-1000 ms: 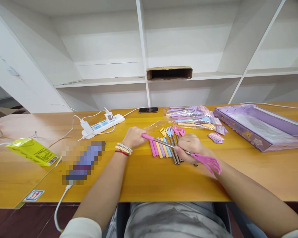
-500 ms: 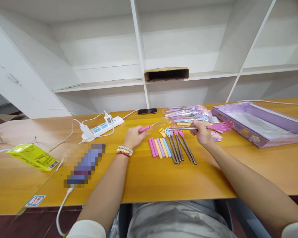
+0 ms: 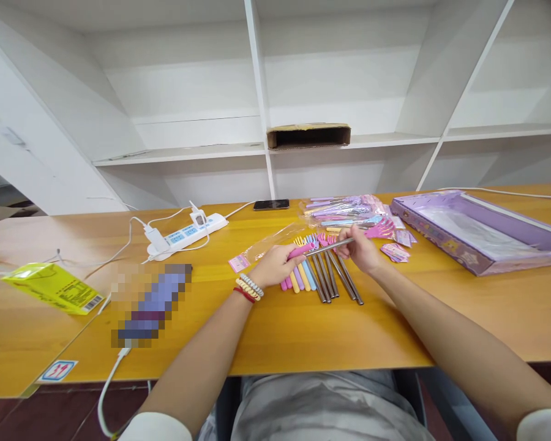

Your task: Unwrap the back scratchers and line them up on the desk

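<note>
My left hand [image 3: 275, 267] is closed round a pink handle [image 3: 302, 250], its open end pointing right. In my right hand [image 3: 359, 250] is a back scratcher with a metal rod [image 3: 329, 246] and a pink hand-shaped head [image 3: 380, 228]. The rod's bare end is close to the handle's end; whether they touch I cannot tell. Below my hands lie several loose handles [image 3: 306, 277] in pink, purple, yellow and blue, partly covered by my left hand. Beside them are several metal rods [image 3: 333, 278] with yellow, blue and pink hand-shaped heads.
Bagged back scratchers [image 3: 344, 208] lie behind my hands, and a clear wrapper with a card [image 3: 239, 263] left of them. Small cards [image 3: 395, 252] and a purple box [image 3: 482, 264] are at right. A power strip [image 3: 188, 237], phone [image 3: 271, 204] and yellow carton [image 3: 52, 288] stand left.
My left hand has moved right with the pink handle and let go of the clear wrapper, which lies on the table. My right hand has brought the rod left towards the handle.
</note>
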Motion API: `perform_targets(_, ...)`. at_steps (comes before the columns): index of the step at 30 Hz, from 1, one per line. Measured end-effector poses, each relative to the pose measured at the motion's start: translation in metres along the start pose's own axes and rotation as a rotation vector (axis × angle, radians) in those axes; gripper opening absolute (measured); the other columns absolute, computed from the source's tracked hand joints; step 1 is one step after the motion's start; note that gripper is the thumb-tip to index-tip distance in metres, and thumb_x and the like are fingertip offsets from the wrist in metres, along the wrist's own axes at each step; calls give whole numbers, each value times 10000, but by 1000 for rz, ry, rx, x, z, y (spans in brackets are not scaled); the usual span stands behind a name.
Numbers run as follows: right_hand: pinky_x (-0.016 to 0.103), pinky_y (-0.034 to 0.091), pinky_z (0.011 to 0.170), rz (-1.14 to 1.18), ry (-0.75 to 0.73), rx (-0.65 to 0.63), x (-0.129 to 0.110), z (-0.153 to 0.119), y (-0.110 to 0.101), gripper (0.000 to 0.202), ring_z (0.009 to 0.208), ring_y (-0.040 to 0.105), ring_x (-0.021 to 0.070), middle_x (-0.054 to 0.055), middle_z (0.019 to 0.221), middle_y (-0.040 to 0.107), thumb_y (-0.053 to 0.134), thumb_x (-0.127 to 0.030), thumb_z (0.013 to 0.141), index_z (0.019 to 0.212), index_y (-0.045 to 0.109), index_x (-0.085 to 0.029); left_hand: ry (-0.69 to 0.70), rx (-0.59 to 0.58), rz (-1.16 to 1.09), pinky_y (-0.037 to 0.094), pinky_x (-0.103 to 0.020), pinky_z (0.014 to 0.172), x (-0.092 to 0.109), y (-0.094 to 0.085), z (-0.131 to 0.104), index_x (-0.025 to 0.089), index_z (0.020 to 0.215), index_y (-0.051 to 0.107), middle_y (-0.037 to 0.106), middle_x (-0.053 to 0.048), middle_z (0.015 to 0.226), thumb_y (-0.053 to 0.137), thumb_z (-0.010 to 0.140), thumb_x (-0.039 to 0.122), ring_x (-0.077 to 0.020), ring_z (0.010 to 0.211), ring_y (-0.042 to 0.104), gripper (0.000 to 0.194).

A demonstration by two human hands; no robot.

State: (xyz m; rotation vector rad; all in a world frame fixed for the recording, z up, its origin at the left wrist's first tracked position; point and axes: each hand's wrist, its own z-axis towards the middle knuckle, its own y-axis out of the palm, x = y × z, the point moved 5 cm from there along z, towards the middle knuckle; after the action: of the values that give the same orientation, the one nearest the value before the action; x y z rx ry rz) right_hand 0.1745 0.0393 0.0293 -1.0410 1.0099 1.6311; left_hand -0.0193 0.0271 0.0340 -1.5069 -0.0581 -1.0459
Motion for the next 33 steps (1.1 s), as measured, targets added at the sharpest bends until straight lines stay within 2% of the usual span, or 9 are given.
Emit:
perform_targets(5, 240, 313, 391, -41, -69, 277, -14, 9, -46, 595, 396, 384, 109, -24, 470, 397, 264, -775, 720, 671, 463, -217, 84, 173, 274, 362, -267, 575, 2, -13, 2, 189, 694, 480, 578, -9, 640, 385, 886, 406, -143, 603, 530, 305)
perform_targets(7, 227, 291, 373, -117, -80, 389, -14, 11, -63, 520, 391, 378, 101, -27, 471, 401, 367, -721, 724, 656, 465, -215, 87, 219, 334, 347, -271, 581, 2, -16, 1, 189, 706, 487, 574, -17, 661, 393, 886, 389, -152, 627, 525, 285)
perform_targets(9, 218, 276, 364, -188, -62, 412, -10, 13, -71, 417, 392, 378, 92, -26, 466, 417, 509, -605, 712, 618, 488, -200, 87, 248, 346, 347, -273, 590, 1, -17, 1, 188, 744, 503, 582, -24, 695, 398, 886, 375, -157, 649, 530, 257)
perform_targets(14, 225, 261, 358, -172, -12, 239, -3, 13, -58, 347, 358, 379, 88, -12, 431, 441, 508, -461, 745, 554, 523, -171, 75, 293, 316, 359, -277, 597, -1, -19, 0, 185, 743, 508, 583, -21, 700, 413, 877, 339, -155, 654, 528, 225)
perform_targets(21, 227, 243, 363, -53, -97, 215, -16, 6, -40, 358, 362, 355, 83, 4, 443, 444, 468, -458, 744, 523, 496, -179, 22, 205, 166, 384, -278, 547, -1, -8, 0, 196, 714, 478, 576, 4, 563, 419, 855, 263, -146, 533, 560, 167)
perform_targets(25, 219, 236, 346, 9, -132, 267, -21, 7, -41, 476, 346, 323, 78, -17, 414, 385, 399, -607, 774, 545, 456, -194, -27, 112, 81, 364, -264, 464, 2, 0, 0, 206, 749, 465, 548, 28, 485, 373, 888, 323, -131, 400, 525, 203)
perform_targets(28, 209, 257, 337, 54, -168, 394, -22, 8, -44, 582, 340, 341, 77, -40, 420, 370, 288, -750, 751, 639, 471, -208, 8, 154, 165, 360, -259, 475, 11, 1, 1, 203, 741, 477, 560, 16, 509, 371, 892, 371, -129, 421, 531, 249)
perform_targets(30, 200, 273, 336, 50, -165, 443, -17, 7, -42, 532, 349, 378, 74, -53, 442, 411, 402, -736, 723, 724, 498, -213, 45, 194, 237, 363, -258, 500, 17, 2, 1, 200, 771, 506, 579, 3, 555, 383, 888, 373, -137, 478, 551, 242)
perform_targets(33, 193, 296, 336, 1, -124, 391, -7, 7, -29, 400, 357, 417, 75, -63, 458, 483, 661, -543, 666, 838, 525, -209, 71, 232, 296, 364, -254, 531, 19, 5, 1, 202, 847, 539, 604, -4, 625, 407, 878, 342, -145, 551, 568, 195)
